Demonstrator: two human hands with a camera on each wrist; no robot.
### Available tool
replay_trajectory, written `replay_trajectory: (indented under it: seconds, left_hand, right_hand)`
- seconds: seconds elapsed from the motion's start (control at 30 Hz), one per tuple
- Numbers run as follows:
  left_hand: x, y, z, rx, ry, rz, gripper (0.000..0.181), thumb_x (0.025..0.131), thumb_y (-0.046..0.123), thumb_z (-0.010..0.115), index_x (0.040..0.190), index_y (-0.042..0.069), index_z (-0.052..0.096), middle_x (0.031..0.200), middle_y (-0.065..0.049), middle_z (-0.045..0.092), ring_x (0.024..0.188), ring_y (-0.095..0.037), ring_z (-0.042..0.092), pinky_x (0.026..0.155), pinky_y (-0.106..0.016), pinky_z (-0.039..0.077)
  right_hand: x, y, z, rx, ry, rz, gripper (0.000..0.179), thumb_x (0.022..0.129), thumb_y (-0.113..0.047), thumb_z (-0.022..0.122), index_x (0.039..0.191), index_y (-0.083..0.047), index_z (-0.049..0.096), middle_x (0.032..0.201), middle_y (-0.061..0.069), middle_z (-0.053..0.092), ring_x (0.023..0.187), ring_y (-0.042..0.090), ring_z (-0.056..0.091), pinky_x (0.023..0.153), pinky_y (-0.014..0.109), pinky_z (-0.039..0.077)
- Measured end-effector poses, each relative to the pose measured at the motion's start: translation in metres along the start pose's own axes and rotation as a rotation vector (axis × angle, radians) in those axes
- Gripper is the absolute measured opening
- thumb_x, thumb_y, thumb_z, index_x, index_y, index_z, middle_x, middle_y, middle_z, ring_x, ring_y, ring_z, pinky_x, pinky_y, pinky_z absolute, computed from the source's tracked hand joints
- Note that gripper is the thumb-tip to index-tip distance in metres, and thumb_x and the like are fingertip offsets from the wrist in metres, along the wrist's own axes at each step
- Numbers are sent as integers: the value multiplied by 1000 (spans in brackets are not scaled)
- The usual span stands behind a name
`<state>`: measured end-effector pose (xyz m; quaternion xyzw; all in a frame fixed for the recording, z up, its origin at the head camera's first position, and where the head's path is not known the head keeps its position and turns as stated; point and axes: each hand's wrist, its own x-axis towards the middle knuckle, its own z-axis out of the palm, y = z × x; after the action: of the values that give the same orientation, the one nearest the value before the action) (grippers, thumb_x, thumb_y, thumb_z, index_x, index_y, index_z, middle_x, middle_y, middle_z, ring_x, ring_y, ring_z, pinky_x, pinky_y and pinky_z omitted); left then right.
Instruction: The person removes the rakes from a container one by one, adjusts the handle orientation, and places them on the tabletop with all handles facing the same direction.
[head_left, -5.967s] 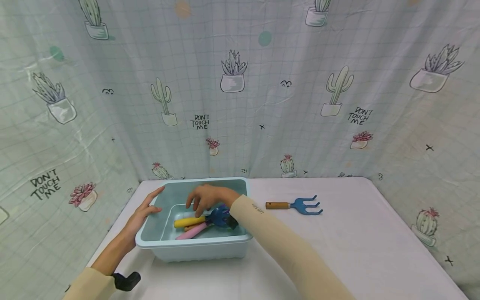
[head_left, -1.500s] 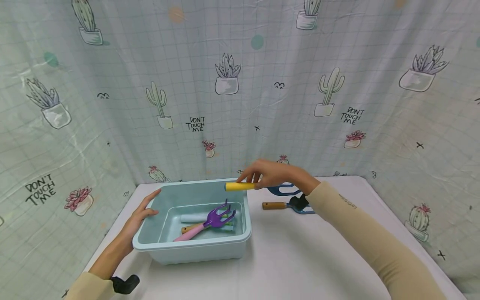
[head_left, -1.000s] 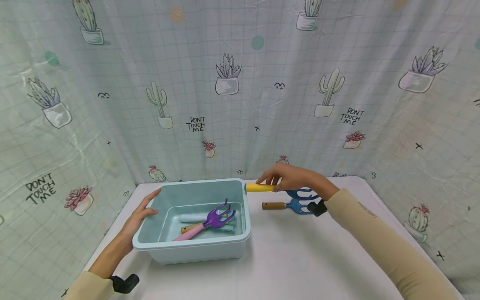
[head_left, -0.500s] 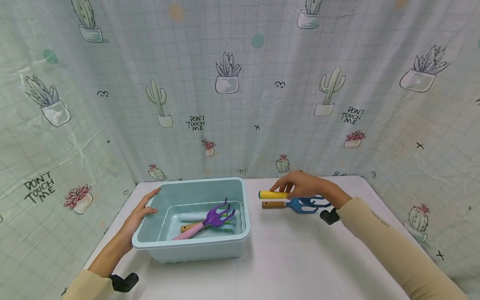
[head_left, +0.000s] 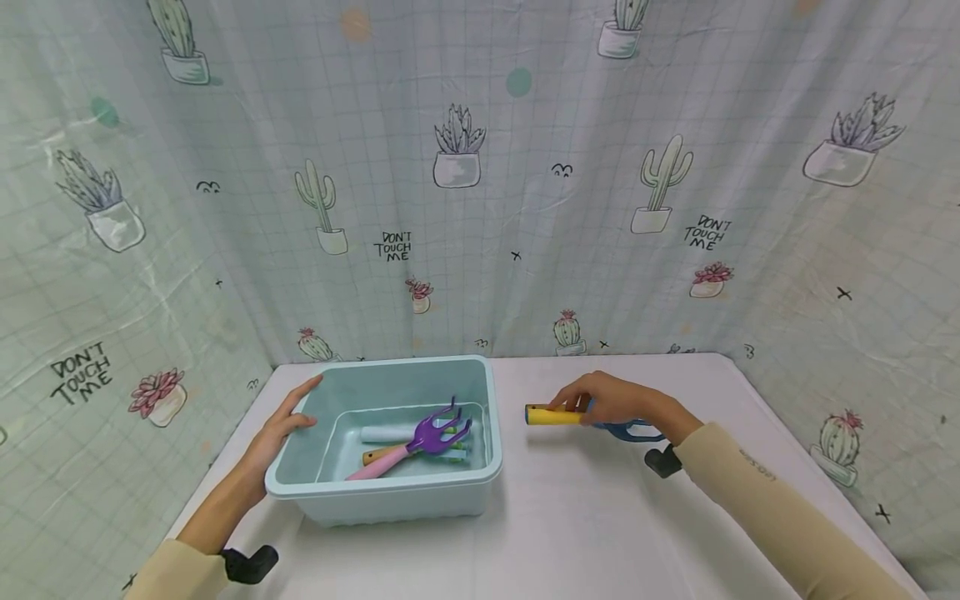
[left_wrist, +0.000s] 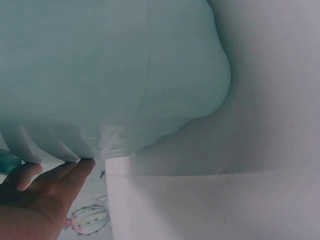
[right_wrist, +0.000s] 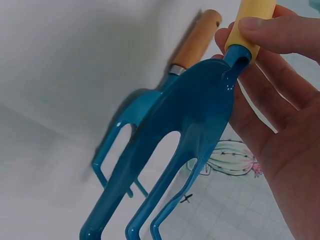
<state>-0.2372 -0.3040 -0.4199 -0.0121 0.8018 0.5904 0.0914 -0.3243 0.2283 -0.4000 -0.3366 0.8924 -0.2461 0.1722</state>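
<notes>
I pinch the yellow handle (head_left: 553, 415) of a blue fork (right_wrist: 200, 95) between the thumb and fingers of my right hand (head_left: 607, 398), right of the bin (head_left: 386, 502). The handle's end juts left of my fingers; the tines point right, beyond them. A wood-handled fork (right_wrist: 197, 42) lies on the desk (head_left: 570, 525) just on the far side, partly hidden by mine; whether the two touch, I can't tell. My left hand (head_left: 273, 442) rests at the bin's left rim, fingers straight and spread, thumb reaching over the edge. In the bin, a purple fork (head_left: 431, 437) lies across other tools, its pink handle toward the near left.
</notes>
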Motion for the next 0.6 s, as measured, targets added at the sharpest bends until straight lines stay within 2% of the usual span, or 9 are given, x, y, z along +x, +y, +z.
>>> replay_trajectory:
  seconds: [0.33, 0.6]
  left_hand:
    - [0, 2, -1, -19, -4, 6, 73, 104, 15, 39, 167, 37, 8, 176, -9, -5, 159, -48, 11, 119, -65, 31]
    - [0, 1, 0, -9, -3, -2, 73, 104, 16, 39, 167, 38, 7, 176, -9, -5, 159, -49, 11, 118, -67, 31]
  right_hand:
    - [-4, 10, 12, 32, -18, 9, 47, 89, 4, 72, 129, -20, 74, 122, 0, 73, 101, 15, 66, 91, 33, 58]
    - [-4, 20, 31, 18, 0, 0, 52, 87, 7, 70, 126, -27, 74, 115, -5, 73, 101, 13, 65, 91, 36, 57]
